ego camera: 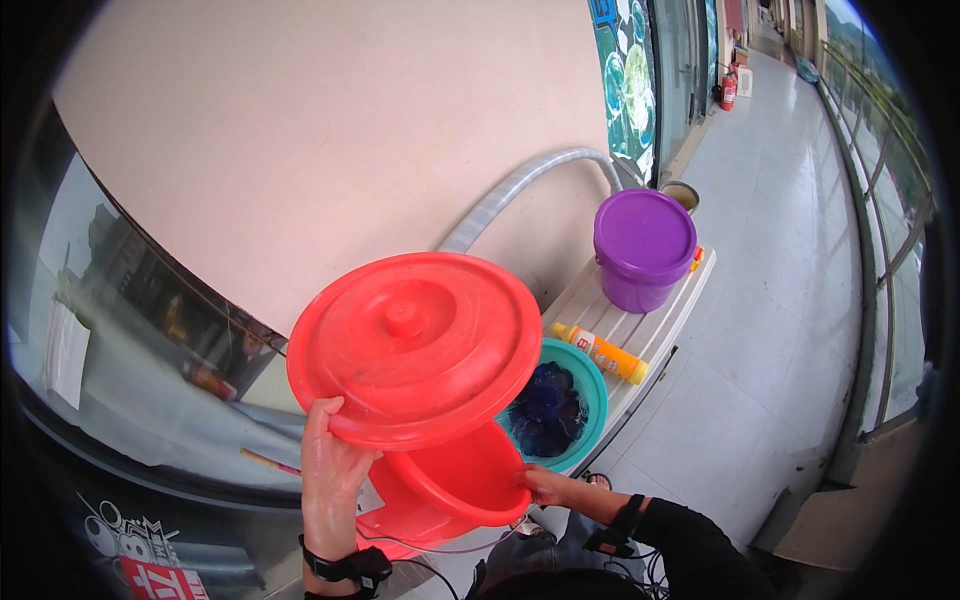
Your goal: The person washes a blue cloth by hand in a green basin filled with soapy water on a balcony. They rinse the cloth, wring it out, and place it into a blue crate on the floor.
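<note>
My left hand (334, 442) grips the near edge of a round red plastic lid (457, 375), which has a small knob and hangs tilted above a red plastic bucket (480, 469). The lid hides part of the bucket's mouth. My right hand (541, 484) holds the bucket's rim at its right side. Just beyond, a teal basin (595, 405) contains dark blue cloth in water. Beside the basin lies an orange bottle with yellow ends (604, 352). Farther back, a purple bucket (645, 240) stands with its lid on.
A white slatted bench (675, 330) carries the basin, bottle and purple bucket. A grey hose (517, 184) curves along the wall. Glass panels stand at left. A metal railing (885, 157) borders the tiled walkway, with a red fire extinguisher (727, 91) farther along.
</note>
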Motion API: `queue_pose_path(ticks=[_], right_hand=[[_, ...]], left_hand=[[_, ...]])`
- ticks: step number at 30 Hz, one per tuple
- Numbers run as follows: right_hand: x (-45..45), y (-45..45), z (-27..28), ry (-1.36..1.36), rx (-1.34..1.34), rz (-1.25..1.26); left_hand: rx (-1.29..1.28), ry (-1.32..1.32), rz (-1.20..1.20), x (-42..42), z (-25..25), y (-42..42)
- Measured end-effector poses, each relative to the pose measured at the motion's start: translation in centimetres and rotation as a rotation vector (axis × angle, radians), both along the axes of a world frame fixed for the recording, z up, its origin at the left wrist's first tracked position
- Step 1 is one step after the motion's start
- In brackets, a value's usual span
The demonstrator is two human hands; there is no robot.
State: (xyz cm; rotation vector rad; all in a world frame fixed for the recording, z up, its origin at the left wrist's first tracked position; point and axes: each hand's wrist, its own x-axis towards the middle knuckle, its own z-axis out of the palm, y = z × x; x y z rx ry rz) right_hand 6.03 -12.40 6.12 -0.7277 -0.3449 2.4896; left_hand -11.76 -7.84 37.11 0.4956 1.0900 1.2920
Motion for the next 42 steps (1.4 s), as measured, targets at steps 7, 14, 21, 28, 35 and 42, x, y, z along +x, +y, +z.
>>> queue_pose_path(ticks=[7, 14, 21, 28, 35, 42], right_hand=[[-1.0, 0.5, 0.2, -0.067, -0.011, -0.077], [-3.7, 4.7, 7.0, -0.352, 0.271, 0.009], [-17.4, 7.0, 2.5, -0.713, 0.367, 0.030], [-28.7, 6.9, -8.2, -1.187, 0.536, 0.156], [-28.9, 3.9, -21.8, -0.894, 0.291, -0.061], [-25.3, 0.7, -26.9, -1.001, 0.140, 0.286]], left_hand=[[0.090, -0.098, 0.087, -3.3, -0.7, -1.5], [0.055, -0.185, 0.199, -15.6, -6.2, -6.7], [-0.044, -0.121, 0.544, -29.1, -19.8, -13.4], [-0.306, -0.233, 0.845, -34.4, -29.6, -23.4], [-0.401, -0.381, 0.875, -32.2, -36.5, -28.1], [-0.439, -0.455, 0.517, -27.4, -42.9, -20.5]])
